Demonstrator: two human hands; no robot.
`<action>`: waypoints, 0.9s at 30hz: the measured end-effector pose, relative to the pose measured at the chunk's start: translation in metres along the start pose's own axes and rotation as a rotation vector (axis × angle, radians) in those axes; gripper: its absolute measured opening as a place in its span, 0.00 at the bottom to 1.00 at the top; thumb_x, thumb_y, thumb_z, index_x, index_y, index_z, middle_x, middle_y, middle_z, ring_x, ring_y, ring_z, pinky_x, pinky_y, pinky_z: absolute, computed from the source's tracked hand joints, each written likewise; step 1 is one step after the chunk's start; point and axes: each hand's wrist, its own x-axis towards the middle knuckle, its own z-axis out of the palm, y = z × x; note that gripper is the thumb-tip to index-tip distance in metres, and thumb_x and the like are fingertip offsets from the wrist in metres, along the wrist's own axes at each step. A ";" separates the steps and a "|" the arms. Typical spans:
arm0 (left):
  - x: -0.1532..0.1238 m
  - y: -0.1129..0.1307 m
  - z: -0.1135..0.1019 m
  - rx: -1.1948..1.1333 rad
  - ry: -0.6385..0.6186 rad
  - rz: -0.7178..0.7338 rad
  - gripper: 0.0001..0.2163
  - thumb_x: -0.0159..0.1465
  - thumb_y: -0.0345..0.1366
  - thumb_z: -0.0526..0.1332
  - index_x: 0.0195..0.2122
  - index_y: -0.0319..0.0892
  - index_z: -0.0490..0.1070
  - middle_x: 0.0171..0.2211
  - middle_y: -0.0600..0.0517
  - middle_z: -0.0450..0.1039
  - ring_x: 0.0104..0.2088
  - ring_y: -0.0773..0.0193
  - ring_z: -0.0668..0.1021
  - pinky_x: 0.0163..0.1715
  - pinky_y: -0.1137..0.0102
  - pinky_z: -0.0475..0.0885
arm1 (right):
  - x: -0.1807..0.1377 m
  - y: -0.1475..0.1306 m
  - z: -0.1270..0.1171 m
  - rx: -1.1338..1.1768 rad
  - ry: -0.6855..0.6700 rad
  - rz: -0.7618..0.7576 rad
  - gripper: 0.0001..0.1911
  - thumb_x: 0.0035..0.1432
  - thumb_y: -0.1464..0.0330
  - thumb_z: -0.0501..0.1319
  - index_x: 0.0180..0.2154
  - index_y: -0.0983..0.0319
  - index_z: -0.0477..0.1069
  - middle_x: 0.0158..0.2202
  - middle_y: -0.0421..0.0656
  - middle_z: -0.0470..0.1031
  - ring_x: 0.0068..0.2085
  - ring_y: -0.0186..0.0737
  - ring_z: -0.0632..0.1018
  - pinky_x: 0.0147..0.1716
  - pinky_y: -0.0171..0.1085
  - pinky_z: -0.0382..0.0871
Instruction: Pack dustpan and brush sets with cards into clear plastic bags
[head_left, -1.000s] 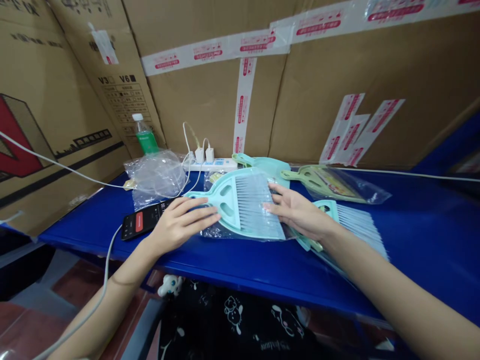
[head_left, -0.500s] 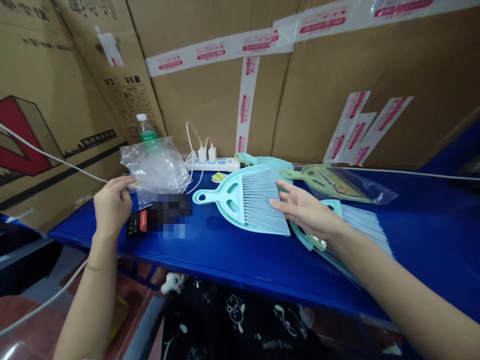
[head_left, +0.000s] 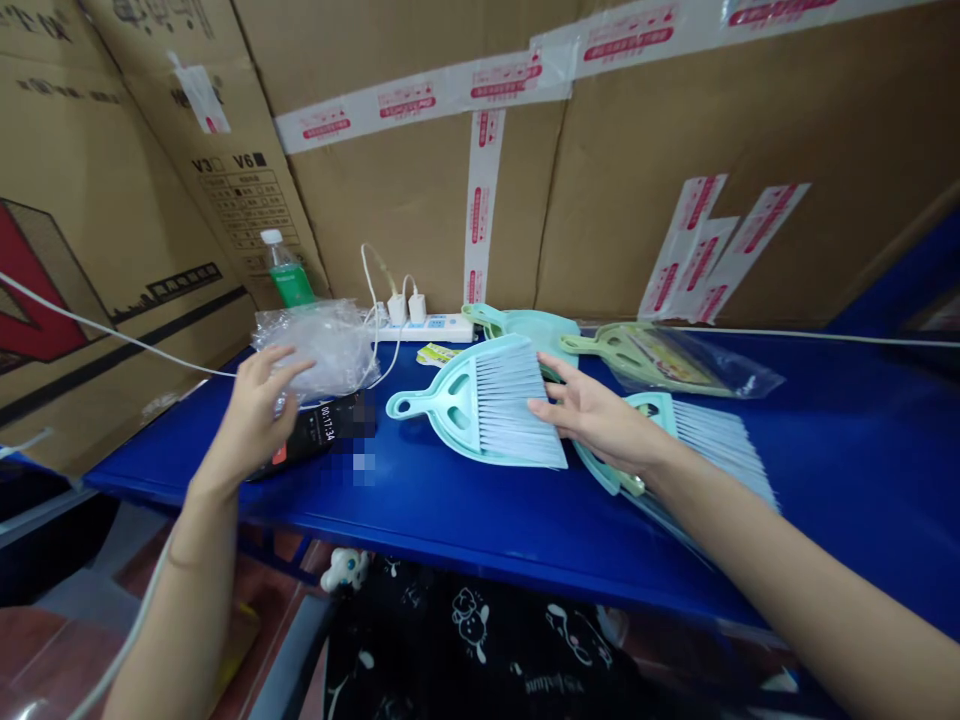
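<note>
A light blue dustpan [head_left: 442, 415] with a matching hand brush [head_left: 514, 405] nested in it is held over the blue table, handle pointing left. My right hand [head_left: 589, 410] grips the set at its bristle end, thumb and fingers on opposite sides. My left hand [head_left: 259, 415] is open, fingers apart, just in front of a crumpled clear plastic bag [head_left: 322, 345]. A phone [head_left: 322, 425] lies beside that hand, partly hidden. Another brush [head_left: 720, 445] and dustpan lie under my right forearm, which covers part of them.
Behind stand a light blue dustpan [head_left: 525, 325] and a green dustpan set [head_left: 652, 360] in clear wrapping. A power strip [head_left: 442, 328] with chargers, a small green-yellow packet [head_left: 436, 354] and a bottle [head_left: 289, 275] line the cardboard wall [head_left: 405, 200]. A white cable [head_left: 112, 325] crosses at left.
My left hand has let go of the plastic bag, which has dropped and settled on the table, and has moved slightly right with its fingers spreading. My right hand keeps its hold.
</note>
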 end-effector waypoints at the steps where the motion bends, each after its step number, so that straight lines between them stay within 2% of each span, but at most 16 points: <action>1: 0.006 0.019 0.001 -0.035 -0.051 0.040 0.17 0.69 0.34 0.52 0.58 0.49 0.66 0.57 0.44 0.67 0.58 0.50 0.70 0.57 0.49 0.68 | 0.000 0.000 0.000 0.002 -0.006 0.000 0.52 0.52 0.67 0.69 0.69 0.54 0.40 0.59 0.52 0.70 0.52 0.48 0.78 0.47 0.48 0.77; 4: 0.028 0.067 0.010 -0.166 -0.300 0.164 0.24 0.70 0.43 0.53 0.65 0.45 0.56 0.61 0.41 0.63 0.59 0.50 0.69 0.56 0.52 0.69 | 0.000 0.001 -0.003 -0.004 -0.036 -0.017 0.52 0.54 0.65 0.68 0.69 0.53 0.38 0.57 0.51 0.72 0.50 0.46 0.78 0.48 0.48 0.76; 6: 0.040 0.084 0.020 -0.203 -0.357 0.213 0.24 0.71 0.45 0.51 0.66 0.43 0.54 0.56 0.40 0.68 0.54 0.52 0.73 0.52 0.55 0.72 | -0.001 -0.002 -0.007 -0.056 -0.050 -0.021 0.50 0.56 0.64 0.65 0.70 0.56 0.36 0.55 0.52 0.73 0.49 0.46 0.79 0.48 0.48 0.76; 8: 0.048 0.088 0.028 -0.235 -0.357 0.248 0.22 0.72 0.44 0.48 0.65 0.43 0.55 0.49 0.43 0.72 0.46 0.56 0.76 0.47 0.59 0.74 | -0.003 -0.007 -0.011 -0.209 -0.013 -0.051 0.46 0.58 0.63 0.63 0.70 0.58 0.39 0.55 0.54 0.72 0.48 0.47 0.79 0.47 0.49 0.76; 9: 0.050 0.088 0.031 -0.245 -0.342 0.260 0.22 0.73 0.43 0.47 0.65 0.42 0.55 0.46 0.44 0.72 0.44 0.57 0.76 0.45 0.60 0.75 | -0.005 -0.010 -0.012 -0.328 0.050 -0.110 0.42 0.59 0.63 0.62 0.69 0.58 0.44 0.55 0.54 0.71 0.49 0.48 0.78 0.46 0.50 0.75; 11: 0.053 0.087 0.034 -0.247 -0.299 0.270 0.22 0.73 0.43 0.46 0.64 0.40 0.56 0.44 0.44 0.71 0.41 0.58 0.76 0.43 0.61 0.75 | -0.010 -0.015 -0.010 -0.622 0.235 -0.343 0.30 0.61 0.62 0.58 0.63 0.57 0.58 0.55 0.54 0.70 0.51 0.51 0.76 0.47 0.53 0.73; 13: 0.053 0.091 0.034 -0.236 -0.272 0.271 0.21 0.73 0.43 0.46 0.64 0.40 0.56 0.44 0.44 0.71 0.41 0.58 0.76 0.42 0.61 0.75 | -0.016 -0.017 -0.002 -0.913 0.355 -0.639 0.16 0.64 0.63 0.54 0.51 0.57 0.72 0.52 0.52 0.71 0.53 0.53 0.73 0.49 0.56 0.70; 14: 0.053 0.094 0.034 -0.230 -0.270 0.272 0.21 0.73 0.42 0.46 0.64 0.41 0.56 0.44 0.44 0.71 0.42 0.57 0.76 0.42 0.61 0.75 | -0.019 -0.017 0.005 -1.039 0.342 -0.759 0.14 0.65 0.63 0.53 0.44 0.58 0.75 0.48 0.51 0.72 0.52 0.53 0.72 0.49 0.57 0.68; 16: 0.053 0.103 0.034 -0.215 -0.275 0.288 0.21 0.73 0.41 0.47 0.65 0.42 0.56 0.44 0.45 0.71 0.43 0.57 0.76 0.43 0.60 0.75 | -0.023 -0.013 0.019 -1.231 0.177 -0.879 0.14 0.66 0.63 0.53 0.39 0.60 0.75 0.43 0.51 0.74 0.48 0.51 0.72 0.46 0.54 0.69; 17: 0.053 0.108 0.035 -0.203 -0.276 0.304 0.21 0.73 0.41 0.47 0.65 0.41 0.56 0.43 0.45 0.71 0.44 0.56 0.76 0.43 0.60 0.75 | -0.025 -0.010 0.026 -1.302 0.109 -0.894 0.14 0.66 0.61 0.55 0.38 0.61 0.75 0.42 0.51 0.74 0.46 0.51 0.72 0.44 0.52 0.70; 19: 0.054 0.114 0.036 -0.174 -0.277 0.337 0.20 0.73 0.40 0.46 0.64 0.40 0.57 0.43 0.44 0.71 0.44 0.55 0.76 0.43 0.58 0.75 | -0.027 -0.005 0.035 -1.376 0.066 -0.884 0.13 0.64 0.60 0.58 0.35 0.63 0.75 0.40 0.51 0.74 0.43 0.50 0.72 0.40 0.48 0.70; 25: 0.057 0.119 0.041 -0.174 -0.237 0.379 0.19 0.73 0.38 0.49 0.63 0.38 0.58 0.43 0.44 0.72 0.44 0.56 0.76 0.41 0.60 0.76 | -0.024 -0.005 0.037 -1.341 0.155 -0.796 0.09 0.57 0.64 0.64 0.28 0.61 0.71 0.34 0.45 0.71 0.38 0.44 0.69 0.35 0.42 0.66; 27: 0.058 0.118 0.041 -0.171 -0.229 0.387 0.19 0.72 0.36 0.50 0.63 0.37 0.58 0.43 0.43 0.72 0.44 0.55 0.75 0.41 0.60 0.76 | -0.025 -0.007 0.037 -1.392 0.178 -0.800 0.09 0.55 0.65 0.66 0.27 0.61 0.70 0.33 0.44 0.71 0.37 0.44 0.69 0.34 0.41 0.64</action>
